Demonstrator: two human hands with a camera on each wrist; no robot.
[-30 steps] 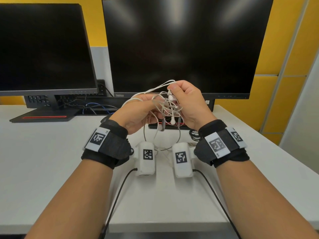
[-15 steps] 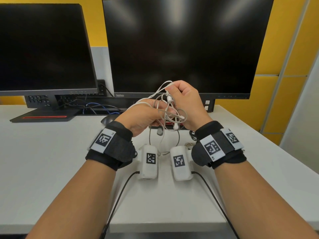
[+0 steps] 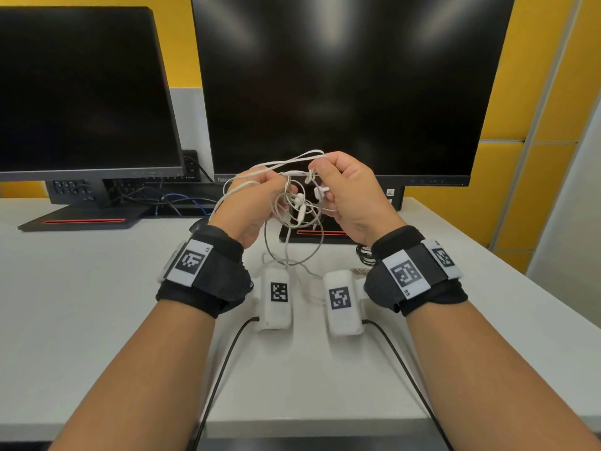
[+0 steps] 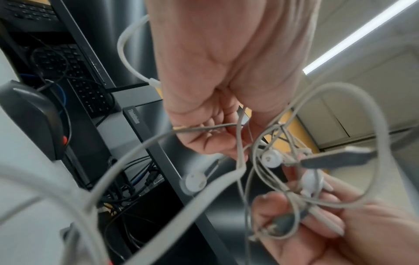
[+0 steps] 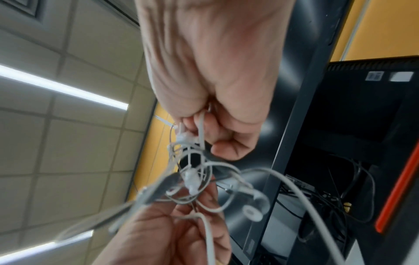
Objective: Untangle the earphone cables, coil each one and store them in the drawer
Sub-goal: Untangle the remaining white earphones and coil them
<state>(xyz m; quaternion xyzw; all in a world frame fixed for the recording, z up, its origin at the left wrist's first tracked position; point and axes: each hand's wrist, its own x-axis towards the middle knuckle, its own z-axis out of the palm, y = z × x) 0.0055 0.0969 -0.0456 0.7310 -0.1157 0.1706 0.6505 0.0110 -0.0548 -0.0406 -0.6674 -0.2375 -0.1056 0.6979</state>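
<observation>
Looking down from the head camera, a person holds a knot of white earphone cables [image 3: 297,203] in mid-air above a white desk [image 3: 81,288]. The left hand [image 3: 250,203], at nine o'clock of the knot, has its fingers curled around several strands. The right hand [image 3: 351,196], at three o'clock, pinches a strand between thumb and forefinger. Loose loops hang toward six o'clock and reach the desk. By the look of it, untangling is at an early stage: nothing is separated or coiled, and no drawer is in sight. Two dark monitors [image 3: 351,86] stand at twelve and ten o'clock before a yellow wall [image 3: 546,92].

From the left wrist camera, the left hand [image 4: 226,80] fills twelve o'clock, fingers folded over thin strands. Earbuds [image 4: 271,158] dangle at centre. The right hand [image 4: 322,224] sits at five o'clock, fingers closed on cable. A black mouse [image 4: 31,118] lies at nine o'clock.

From the right wrist camera, the right hand [image 5: 211,71] is at twelve o'clock, fingertips gripping a strand. The left hand [image 5: 167,231] at six o'clock holds the rest. Ceiling tiles and strip lights [image 5: 63,87] show at nine o'clock.
</observation>
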